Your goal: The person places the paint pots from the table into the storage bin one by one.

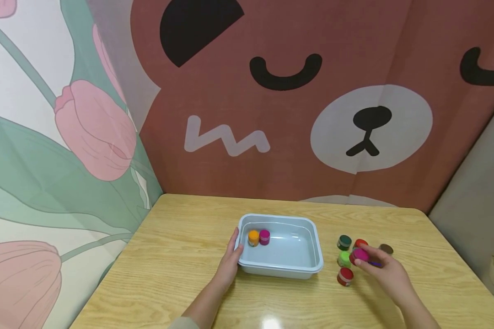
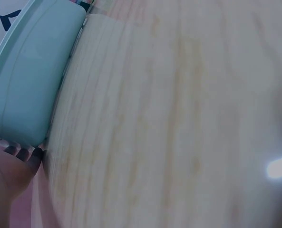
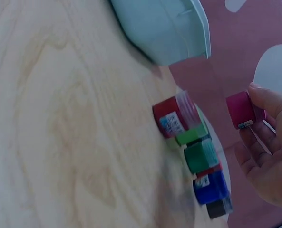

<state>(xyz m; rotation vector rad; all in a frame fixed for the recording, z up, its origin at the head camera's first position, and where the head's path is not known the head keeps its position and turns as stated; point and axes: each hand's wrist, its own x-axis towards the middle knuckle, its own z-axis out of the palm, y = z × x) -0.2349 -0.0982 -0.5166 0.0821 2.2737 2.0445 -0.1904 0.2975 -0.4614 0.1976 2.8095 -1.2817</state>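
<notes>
My left hand (image 1: 228,262) grips the left end of a pale blue plastic tub (image 1: 277,269), thumb by the rim, other fingers against its outside. Inside the tub, at its left, an orange paint jar (image 1: 253,237) and a magenta paint jar (image 1: 264,236) stand side by side. To the right of the tub, my right hand (image 1: 389,274) pinches another magenta paint jar (image 3: 240,109) between thumb and fingers, lifted above the table. Around and beneath it stand a dark green jar (image 1: 344,242), a light green jar (image 1: 344,259) and a red jar (image 1: 345,276).
Behind the right hand are a second red jar (image 1: 360,243), a blue jar (image 3: 211,187) and a dark brown jar (image 1: 386,249). Everything stands on a wooden table (image 1: 181,242). A bear-print cloth (image 1: 230,173) hangs along the table's back edge.
</notes>
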